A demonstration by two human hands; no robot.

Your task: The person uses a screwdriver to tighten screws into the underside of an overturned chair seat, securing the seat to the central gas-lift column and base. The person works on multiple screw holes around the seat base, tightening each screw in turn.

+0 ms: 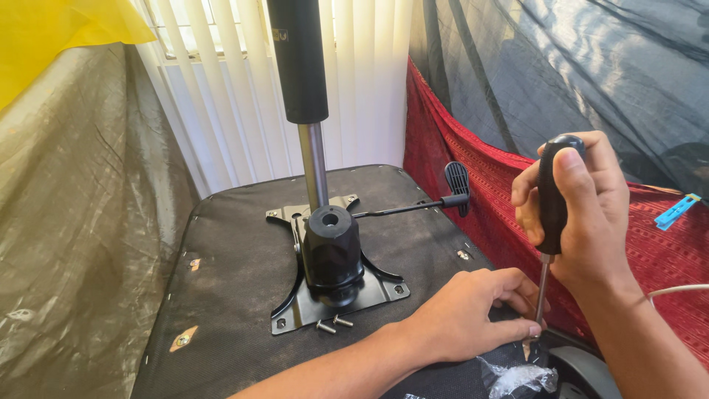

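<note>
My right hand point(583, 214) grips the black handle of a screwdriver point(552, 199), held upright with its shaft pointing down. My left hand point(473, 314) rests on the near right edge of an upturned black chair seat point(229, 273), fingers pinched around the screwdriver's tip; what they pinch is hidden. A black metal mounting plate point(325, 295) with a round knob and gas-lift cylinder point(314, 166) stands in the seat's middle. Two loose screws point(334, 324) lie by the plate's near edge. A lever with a black paddle point(456, 181) sticks out to the right.
A small clear plastic bag point(517, 378) lies at the seat's near right corner beside a grey curved part point(587, 369). Red cloth point(509, 185) hangs at the right, dark plastic sheeting above it, an olive tarp point(74, 222) at the left, white blinds behind. A blue clothespin point(676, 212) sits on the red cloth.
</note>
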